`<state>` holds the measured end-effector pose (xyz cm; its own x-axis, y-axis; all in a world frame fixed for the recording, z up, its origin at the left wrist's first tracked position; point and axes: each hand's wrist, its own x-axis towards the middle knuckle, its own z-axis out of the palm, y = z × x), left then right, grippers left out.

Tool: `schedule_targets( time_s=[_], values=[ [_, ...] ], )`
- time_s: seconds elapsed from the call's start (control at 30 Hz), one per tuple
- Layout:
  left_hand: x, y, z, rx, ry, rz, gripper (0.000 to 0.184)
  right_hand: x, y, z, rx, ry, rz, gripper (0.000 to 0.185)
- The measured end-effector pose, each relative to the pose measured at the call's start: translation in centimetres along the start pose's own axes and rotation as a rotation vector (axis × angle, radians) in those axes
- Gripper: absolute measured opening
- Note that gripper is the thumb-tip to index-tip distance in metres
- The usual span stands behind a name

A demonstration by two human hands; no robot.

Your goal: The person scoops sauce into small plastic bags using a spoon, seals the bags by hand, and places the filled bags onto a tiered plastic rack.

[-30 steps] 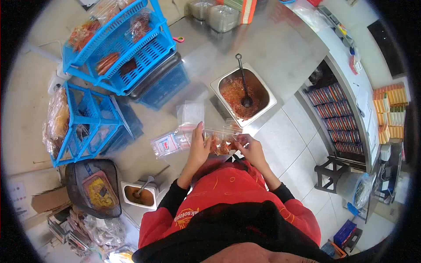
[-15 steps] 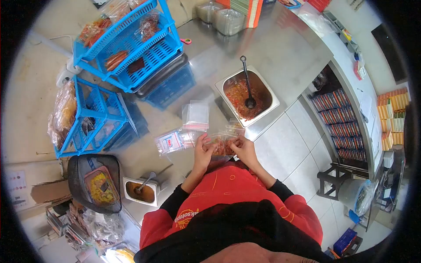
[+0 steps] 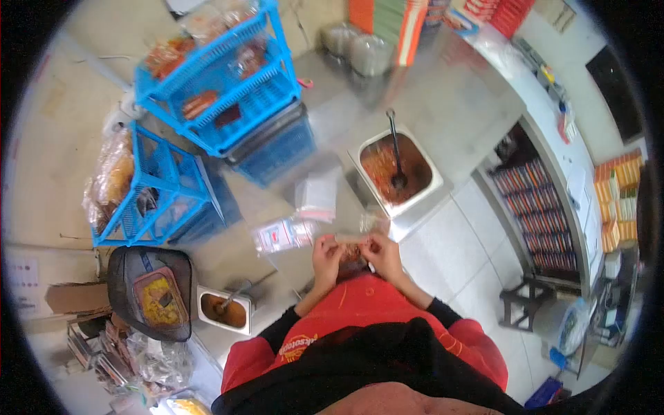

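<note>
A small clear plastic bag (image 3: 352,252) with reddish-brown food inside is held close to my body at the counter's edge. My left hand (image 3: 328,257) pinches its left side, and my right hand (image 3: 380,253) pinches its right side, fingers closed at the top edge. Just beyond my hands lie a stack of empty clear bags (image 3: 317,196) and a printed plastic packet (image 3: 282,236). Farther right, a steel pan (image 3: 402,169) holds red chopped food with a black ladle (image 3: 395,149) resting in it.
Blue plastic racks (image 3: 228,90) with bagged food stand at the left, beside another blue rack (image 3: 149,197). A mesh-covered basket (image 3: 152,294) and a small steel pan (image 3: 225,310) sit lower left. Clear containers (image 3: 366,54) stand at the back. A black stool (image 3: 523,302) is at right.
The view has shifted, so the counter items appear lower and slightly right. Both hands have come closer together on the bag and nearer my body.
</note>
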<state>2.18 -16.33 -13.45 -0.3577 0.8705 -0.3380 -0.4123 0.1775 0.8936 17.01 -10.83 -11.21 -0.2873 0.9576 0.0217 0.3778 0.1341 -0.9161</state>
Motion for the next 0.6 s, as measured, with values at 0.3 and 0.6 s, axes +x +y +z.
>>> schedule_targets(
  time_s=[0.3, 0.6],
  values=[
    [3.7, 18.5, 1.5, 0.038, 0.165, 0.887, 0.034, 15.4, -19.3, -5.0, -0.090, -0.059, -0.823, 0.013],
    [12.6, 37.5, -2.5, 0.267, 0.416, 1.225, 0.015, 34.3, -37.3, 0.1, 0.319, -0.113, -0.700, 0.016]
  ],
)
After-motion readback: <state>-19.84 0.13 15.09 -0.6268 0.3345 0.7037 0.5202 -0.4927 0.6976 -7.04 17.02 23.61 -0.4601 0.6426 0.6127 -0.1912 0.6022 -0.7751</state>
